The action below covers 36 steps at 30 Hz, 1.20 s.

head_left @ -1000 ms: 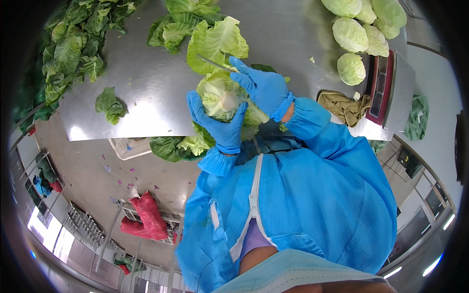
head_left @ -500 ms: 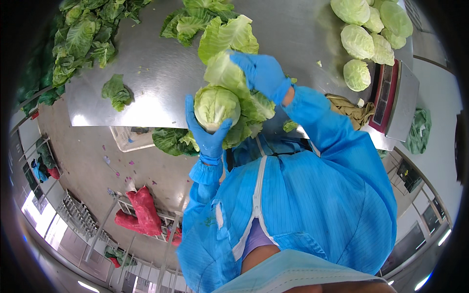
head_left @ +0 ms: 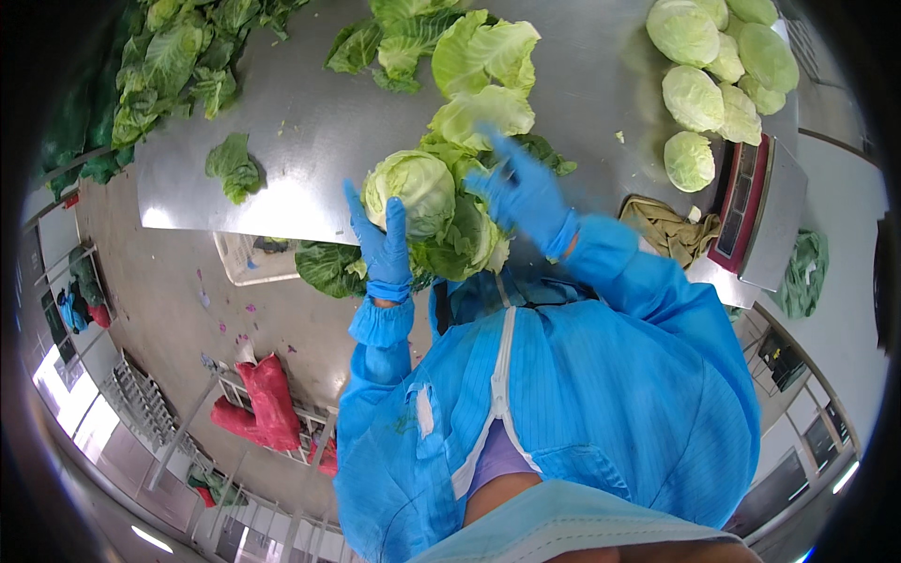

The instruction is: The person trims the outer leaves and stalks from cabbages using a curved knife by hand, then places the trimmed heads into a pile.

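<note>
A pale green cabbage rests in my left hand, at the table's near edge. The gloved fingers curl round its left and near sides. My right hand, in a matching blue glove, is just to the right, smeared by motion. Its fingers look spread apart, with nothing seen between them. Loose outer leaves lie against the cabbage's right side and near edge. A pale leaf is just beyond my right fingertips, with another large leaf farther off.
Trimmed cabbages are piled at the far right, near a red-framed scale and a brown cloth. Leaves heap at the far left of the metal table. Below its edge stands a white crate.
My right hand has come off the pale leaf and moved nearer to me, its fingers spreading. That leaf now lies beyond the cabbage. The cabbage has tilted slightly in my left hand.
</note>
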{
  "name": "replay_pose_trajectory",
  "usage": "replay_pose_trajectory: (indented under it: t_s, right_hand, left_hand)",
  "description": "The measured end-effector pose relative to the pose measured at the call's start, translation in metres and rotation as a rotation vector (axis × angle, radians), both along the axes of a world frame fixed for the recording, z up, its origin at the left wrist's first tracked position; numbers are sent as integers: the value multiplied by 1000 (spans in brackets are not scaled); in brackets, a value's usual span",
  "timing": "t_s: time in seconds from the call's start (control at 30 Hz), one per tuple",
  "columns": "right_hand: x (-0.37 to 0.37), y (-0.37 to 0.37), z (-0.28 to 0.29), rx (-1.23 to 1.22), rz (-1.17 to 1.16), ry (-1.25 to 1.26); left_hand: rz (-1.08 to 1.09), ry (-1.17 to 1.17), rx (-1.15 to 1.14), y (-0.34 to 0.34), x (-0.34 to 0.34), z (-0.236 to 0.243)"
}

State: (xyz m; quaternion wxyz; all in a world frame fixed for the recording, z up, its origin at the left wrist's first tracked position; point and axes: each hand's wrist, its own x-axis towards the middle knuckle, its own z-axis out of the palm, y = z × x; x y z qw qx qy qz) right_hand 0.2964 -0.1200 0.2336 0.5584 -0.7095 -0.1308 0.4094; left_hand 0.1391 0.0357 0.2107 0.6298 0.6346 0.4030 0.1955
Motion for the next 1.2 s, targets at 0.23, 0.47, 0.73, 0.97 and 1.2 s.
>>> replay_pose_trajectory:
  t_s: [0.23,0.47,0.73,0.97,1.2]
  right_hand:
    - [-9,10,-28,145,100,9]
    - [46,25,-33,86,205,-43]
    - [15,-2,0,-108,408,-545]
    - [21,8,12,-251,553,-409]
    - [16,9,9,-177,432,-579]
  left_hand:
    - [-604,159,235,20,15,28]
    - [-427,38,392,-2,41,-1]
    - [-347,151,409,-16,47,8]
    - [-342,106,373,-13,49,6]
    - [-291,105,358,-17,51,2]
